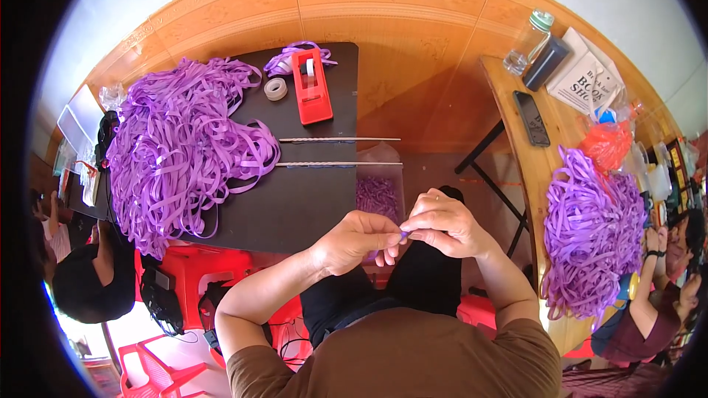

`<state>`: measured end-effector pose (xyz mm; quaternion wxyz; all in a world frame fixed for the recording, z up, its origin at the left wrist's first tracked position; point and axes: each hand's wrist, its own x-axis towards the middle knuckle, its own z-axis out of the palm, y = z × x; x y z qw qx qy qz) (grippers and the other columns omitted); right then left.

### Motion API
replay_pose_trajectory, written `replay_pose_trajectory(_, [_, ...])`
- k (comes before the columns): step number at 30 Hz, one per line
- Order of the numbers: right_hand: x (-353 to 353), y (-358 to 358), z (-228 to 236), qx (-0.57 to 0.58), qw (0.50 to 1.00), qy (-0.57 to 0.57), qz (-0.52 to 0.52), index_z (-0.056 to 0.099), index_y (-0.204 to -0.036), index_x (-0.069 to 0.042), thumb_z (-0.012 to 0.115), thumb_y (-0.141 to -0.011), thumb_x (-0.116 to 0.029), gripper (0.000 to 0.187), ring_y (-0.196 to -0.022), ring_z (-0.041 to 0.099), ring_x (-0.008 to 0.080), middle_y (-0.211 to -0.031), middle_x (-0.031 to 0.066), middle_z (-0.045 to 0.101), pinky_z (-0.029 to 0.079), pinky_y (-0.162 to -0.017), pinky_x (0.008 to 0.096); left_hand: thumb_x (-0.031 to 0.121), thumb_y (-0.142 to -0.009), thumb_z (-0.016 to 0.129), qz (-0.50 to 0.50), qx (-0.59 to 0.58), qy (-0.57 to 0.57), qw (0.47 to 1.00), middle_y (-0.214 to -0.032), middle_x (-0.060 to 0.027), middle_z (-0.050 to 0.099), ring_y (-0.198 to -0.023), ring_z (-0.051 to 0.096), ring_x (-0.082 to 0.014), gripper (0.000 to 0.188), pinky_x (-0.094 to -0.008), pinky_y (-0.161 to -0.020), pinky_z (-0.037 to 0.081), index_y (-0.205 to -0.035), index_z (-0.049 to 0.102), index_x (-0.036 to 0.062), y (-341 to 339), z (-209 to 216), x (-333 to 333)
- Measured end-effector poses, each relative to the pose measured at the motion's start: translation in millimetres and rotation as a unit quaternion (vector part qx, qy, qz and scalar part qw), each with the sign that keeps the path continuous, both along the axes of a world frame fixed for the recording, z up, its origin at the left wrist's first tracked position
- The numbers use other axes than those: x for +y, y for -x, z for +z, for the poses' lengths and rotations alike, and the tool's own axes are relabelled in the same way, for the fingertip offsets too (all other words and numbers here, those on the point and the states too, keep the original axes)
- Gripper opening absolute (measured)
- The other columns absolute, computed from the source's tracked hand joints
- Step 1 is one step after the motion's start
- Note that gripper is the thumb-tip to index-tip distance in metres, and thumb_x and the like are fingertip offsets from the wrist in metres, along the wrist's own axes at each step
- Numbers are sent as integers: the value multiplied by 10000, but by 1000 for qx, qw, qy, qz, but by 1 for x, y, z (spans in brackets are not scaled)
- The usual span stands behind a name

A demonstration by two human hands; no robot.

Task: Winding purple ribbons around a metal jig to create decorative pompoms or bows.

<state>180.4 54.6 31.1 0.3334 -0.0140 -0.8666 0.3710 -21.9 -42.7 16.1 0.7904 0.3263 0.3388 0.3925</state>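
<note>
My left hand point(358, 242) and my right hand point(445, 225) meet in front of my body, fingertips together. Between them shows a small purple piece point(403, 235), pinched by the fingers of both; it looks like a bit of ribbon, mostly hidden. Just beyond the hands, a clear bin point(399, 169) below the table edge holds many small purple pieces. To the left, a big heap of purple ribbons point(184, 147) covers much of the dark table point(313, 210). Two thin twisted metal rods point(339, 164) run from that heap and stick out past the table's right edge.
On the dark table stand a red tape dispenser point(312, 92) and a tape roll point(275, 89). The wooden table point(509, 96) at right carries a phone point(531, 119), a bottle point(529, 43), a paper bag point(585, 77) and more purple ribbons point(590, 239). People sit at both sides.
</note>
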Motion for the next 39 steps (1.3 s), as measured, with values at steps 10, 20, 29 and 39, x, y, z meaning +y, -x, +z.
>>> replay_pose_trajectory(10, [-8,6,-5,13,1000,22,6,594,-860,-29,686,-750,-9,144,-679,569,216,-774,61,586,380,-646,331,123,-908,601,11,9,-24,1000,-760,-52,618,-690,576,-114,138,-233,-630,456,-893,629,-12,-6,1,-5])
replay_pose_trajectory(20, [-20,5,-14,-59,990,51,-119,595,-861,-11,666,-739,42,150,-664,568,224,-761,84,597,399,-646,313,-39,-746,645,226,500,-530,646,-708,-164,561,-626,562,-304,105,-368,-558,466,-838,595,-35,-27,0,-10])
replay_pose_trajectory(29, [-4,-12,-16,-19,983,-102,-149,604,-986,-39,672,-627,53,376,-734,587,214,-808,52,602,388,-639,334,24,-870,616,203,189,-149,949,-773,-42,623,-676,566,-69,220,-213,-624,469,-1071,607,-64,-36,-5,-23])
replay_pose_trajectory(39, [34,-6,-50,-9,936,-222,-271,640,-909,-40,644,-691,33,230,-755,592,231,-904,67,630,382,-645,337,79,-894,613,262,-15,-19,965,-798,-60,655,-678,590,-94,171,-196,-636,468,-1008,661,-39,-80,-77,4])
